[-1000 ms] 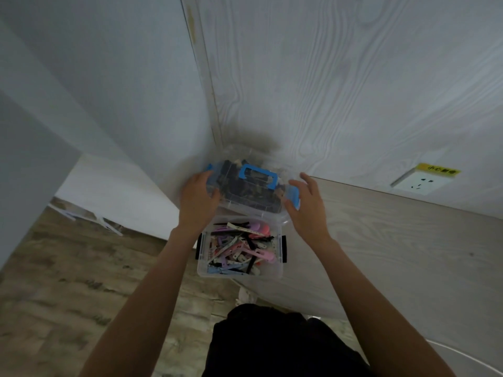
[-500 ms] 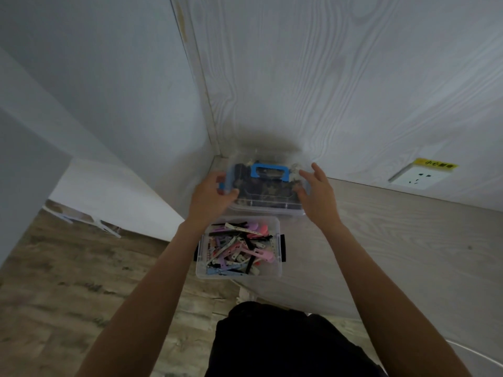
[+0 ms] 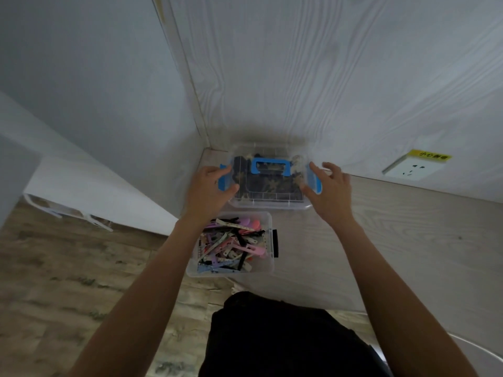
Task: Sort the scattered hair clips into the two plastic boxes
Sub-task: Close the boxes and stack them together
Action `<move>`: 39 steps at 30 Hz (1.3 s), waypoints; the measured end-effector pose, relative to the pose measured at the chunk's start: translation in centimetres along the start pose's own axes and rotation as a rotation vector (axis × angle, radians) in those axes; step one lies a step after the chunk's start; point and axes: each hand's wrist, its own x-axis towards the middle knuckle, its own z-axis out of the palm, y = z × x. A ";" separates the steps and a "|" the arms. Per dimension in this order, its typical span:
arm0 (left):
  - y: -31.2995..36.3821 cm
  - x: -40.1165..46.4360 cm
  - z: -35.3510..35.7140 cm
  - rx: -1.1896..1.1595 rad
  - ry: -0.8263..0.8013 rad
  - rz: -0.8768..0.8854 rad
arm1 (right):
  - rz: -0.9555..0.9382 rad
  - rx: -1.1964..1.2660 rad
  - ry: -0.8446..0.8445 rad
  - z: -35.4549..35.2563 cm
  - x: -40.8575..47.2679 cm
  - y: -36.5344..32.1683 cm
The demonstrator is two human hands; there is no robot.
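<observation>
Hair clips (image 3: 231, 244): mixed lot, pink, lilac, white, black and pale blue, heaped in the open clear plastic box (image 3: 268, 268) with black side latches, standing at the desk's (image 3: 394, 240) left edge, nearer the person. None is seen loose on the desk.

Lidded box (image 3: 269, 206): clear, with blue carry handle (image 3: 270, 166) and blue end latches; dark, mottled clips show through the lid. A second ago it was tilted and held above the open box; it now sits level at the desk's far left corner, against the wood-grain wall, just behind the open box.

Left hand (image 3: 209, 193): at the box's left end, thumb and fingers curled about the blue latch (image 3: 224, 180).

Right hand (image 3: 330, 190): at the right end, thumb on the right latch (image 3: 315, 180), fingers spread and partly lifted; grip appears to be loosening.

Status, as judged: the dark lot is sorted, closed and put away. The coloured lot is boxed but unlidded; its lid is not in view.

Also present: wall socket (image 3: 413, 168) with yellow label, far right.
</observation>
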 end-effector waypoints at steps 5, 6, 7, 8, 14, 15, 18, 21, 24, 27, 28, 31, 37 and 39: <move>-0.5 0.8 0.1 -0.028 -0.046 -0.058 | 0.119 0.415 -0.188 0.3 -0.5 -0.5; -0.5 0.8 0.1 -0.131 -0.072 -0.076 | 0.166 0.542 -0.172 0.3 -1.0 -1.0; -0.4 0.7 0.3 -0.241 -0.085 -0.086 | 0.199 0.613 -0.116 0.4 -1.3 -1.4; -0.1 0.5 0.4 -0.327 -0.080 -0.106 | 0.210 0.620 -0.033 0.6 -1.7 -1.9; 1.1 0.9 0.5 -0.472 0.067 -0.246 | 0.387 0.536 0.176 1.4 -2.1 -2.9; 1.3 1.1 0.6 -0.465 0.067 -0.259 | 0.388 0.531 0.188 1.4 -2.1 -3.0; 1.5 1.4 0.9 -0.354 0.099 -0.197 | 0.308 0.493 0.262 2.0 -2.1 -3.1; 1.6 1.1 1.1 -0.227 0.128 -0.127 | 0.298 0.438 0.274 2.6 -1.9 -2.7; 1.4 1.1 0.9 -0.147 0.124 -0.094 | 0.316 0.380 0.248 2.9 -1.6 -2.1; 1.1 1.1 0.5 -0.034 0.069 -0.003 | 0.322 0.389 0.171 2.3 -2.0 -2.1; 1.0 0.9 0.3 0.016 0.039 0.037 | 0.359 0.448 0.147 1.9 -2.6 -2.2; 0.9 -0.6 -0.8 0.101 0.016 0.090 | 0.419 0.595 0.146 0.8 -5.0 -2.8; -3.1 -6.8 -2.1 0.115 0.056 -0.103 | 0.411 0.749 -0.180 2.6 -10.9 -4.6; -4.2 -8.4 -1.8 0.062 0.022 -0.243 | 0.430 0.794 -0.308 3.5 -11.5 -5.0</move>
